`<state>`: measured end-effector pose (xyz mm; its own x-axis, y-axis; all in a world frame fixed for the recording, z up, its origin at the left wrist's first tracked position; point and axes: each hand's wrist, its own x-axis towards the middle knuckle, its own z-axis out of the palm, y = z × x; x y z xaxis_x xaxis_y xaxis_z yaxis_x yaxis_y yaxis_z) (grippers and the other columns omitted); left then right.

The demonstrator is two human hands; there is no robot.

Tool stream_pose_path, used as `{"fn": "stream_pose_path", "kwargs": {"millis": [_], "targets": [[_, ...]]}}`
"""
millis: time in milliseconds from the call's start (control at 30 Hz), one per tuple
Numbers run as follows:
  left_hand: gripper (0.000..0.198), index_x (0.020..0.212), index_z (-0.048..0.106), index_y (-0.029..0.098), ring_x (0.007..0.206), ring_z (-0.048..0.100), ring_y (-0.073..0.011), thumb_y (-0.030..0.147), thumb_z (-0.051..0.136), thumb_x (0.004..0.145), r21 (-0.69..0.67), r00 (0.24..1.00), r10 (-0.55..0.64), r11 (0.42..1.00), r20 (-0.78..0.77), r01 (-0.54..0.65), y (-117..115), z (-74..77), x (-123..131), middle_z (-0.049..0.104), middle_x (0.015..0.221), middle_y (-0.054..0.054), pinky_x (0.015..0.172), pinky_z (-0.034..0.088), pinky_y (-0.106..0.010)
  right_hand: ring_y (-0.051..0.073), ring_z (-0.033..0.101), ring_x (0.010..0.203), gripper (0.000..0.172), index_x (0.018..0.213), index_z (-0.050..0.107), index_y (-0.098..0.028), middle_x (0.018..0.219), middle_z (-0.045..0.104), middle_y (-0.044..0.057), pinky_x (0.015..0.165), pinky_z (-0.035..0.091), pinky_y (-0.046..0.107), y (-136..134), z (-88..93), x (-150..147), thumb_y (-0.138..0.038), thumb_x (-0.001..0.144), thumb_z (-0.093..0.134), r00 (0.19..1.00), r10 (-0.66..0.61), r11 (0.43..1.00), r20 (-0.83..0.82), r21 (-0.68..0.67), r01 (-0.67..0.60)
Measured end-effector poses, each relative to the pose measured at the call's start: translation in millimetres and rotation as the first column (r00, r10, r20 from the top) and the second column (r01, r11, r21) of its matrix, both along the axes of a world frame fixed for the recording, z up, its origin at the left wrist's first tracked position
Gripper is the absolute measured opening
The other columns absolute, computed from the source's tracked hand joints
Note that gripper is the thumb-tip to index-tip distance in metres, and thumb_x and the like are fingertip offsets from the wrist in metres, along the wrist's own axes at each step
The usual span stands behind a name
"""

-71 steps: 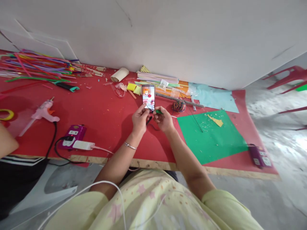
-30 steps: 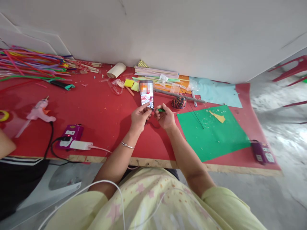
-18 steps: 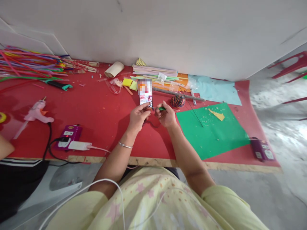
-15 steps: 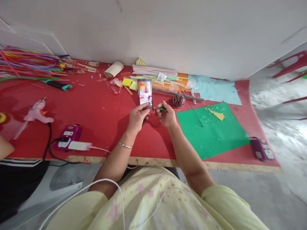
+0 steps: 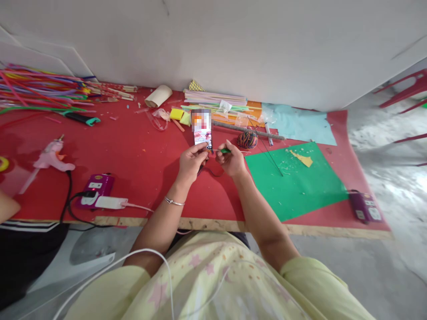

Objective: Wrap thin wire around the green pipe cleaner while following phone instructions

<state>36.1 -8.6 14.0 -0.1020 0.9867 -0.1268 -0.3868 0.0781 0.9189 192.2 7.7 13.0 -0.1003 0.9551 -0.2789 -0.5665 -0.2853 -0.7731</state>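
Observation:
My left hand is pinched on a small dark piece of yarn work, mostly hidden by the fingers. My right hand grips a thin metal hook with a green handle, its tip pointing left at the piece. A dark strand hangs in a curve between the two hands. Just beyond my fingers a phone with a lit, partly blurred screen stands on the red table covering. Right of it lies a multicoloured yarn ball, beside a long stick.
A pink glue gun and a purple power socket lie at left, with cords. Green sheet and another socket are at right. Pipe cleaners, straws and a cardboard roll line the back. Someone's arm shows at far left.

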Motion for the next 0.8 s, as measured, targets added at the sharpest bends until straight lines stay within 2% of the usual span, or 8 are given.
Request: {"fn": "stream_pose_path", "kwargs": {"millis": [800], "targets": [[0.041, 0.105, 0.082, 0.016, 0.061, 0.060, -0.0103, 0.023, 0.085, 0.065, -0.014, 1.000, 0.004, 1.000, 0.015, -0.004, -1.8, 1.0, 1.7, 0.073, 0.078, -0.004, 0.054, 0.045, -0.023, 0.008, 0.046, 0.048, 0.034, 0.077, 0.068, -0.020, 0.059, 0.062, -0.001, 0.047, 0.032, 0.022, -1.1, -2.7, -2.0, -0.051, 0.092, 0.066, 1.000, 0.007, 1.000, 0.011, -0.006, -0.007]]}}
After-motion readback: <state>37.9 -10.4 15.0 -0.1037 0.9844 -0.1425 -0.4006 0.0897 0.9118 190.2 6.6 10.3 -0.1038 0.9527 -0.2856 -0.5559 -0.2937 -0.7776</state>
